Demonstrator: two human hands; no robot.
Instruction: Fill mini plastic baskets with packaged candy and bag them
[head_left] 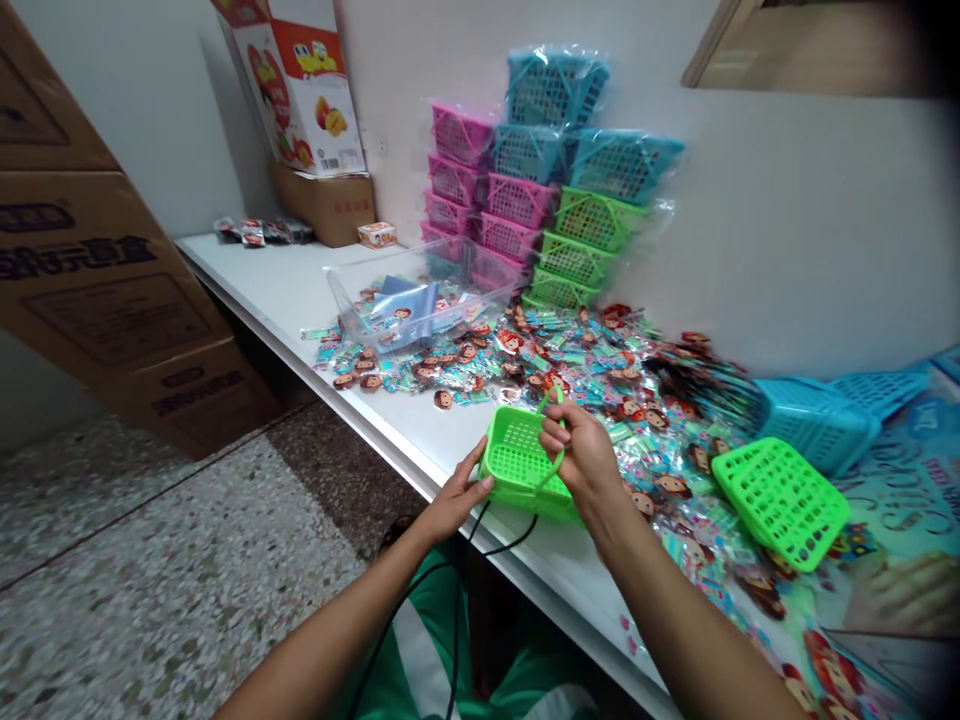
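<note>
The fingers of the right hand [574,445] are curled closed around the thin handle [559,462] of a green basket [521,485]. The left hand [454,503] grips the basket's left end, thumb on the near side and fingers along the end wall. The basket thus lies between the two hands, directly right of the left fingers and below and left of the right fingertips. Its long axis seems to run from one hand to the other, roughly along the table edge. Both hands touch it, so neither is nearer; its open top faces up.

Just beyond the right fingers spread printed packets [517,345], too many and too overlapped to count. Ahead and left of them is one clear tub [345,300] with packets inside. Right of the right fingers lies one tipped green basket, the loose one [780,500], with blue baskets [817,425] behind it, nested and uncountable.

Farthest ahead of the fingers stand wrapped baskets [525,200]: three blue, three green and at least six pink. Far left of them, one printed carton [300,90] rests on one brown box [322,205].
</note>
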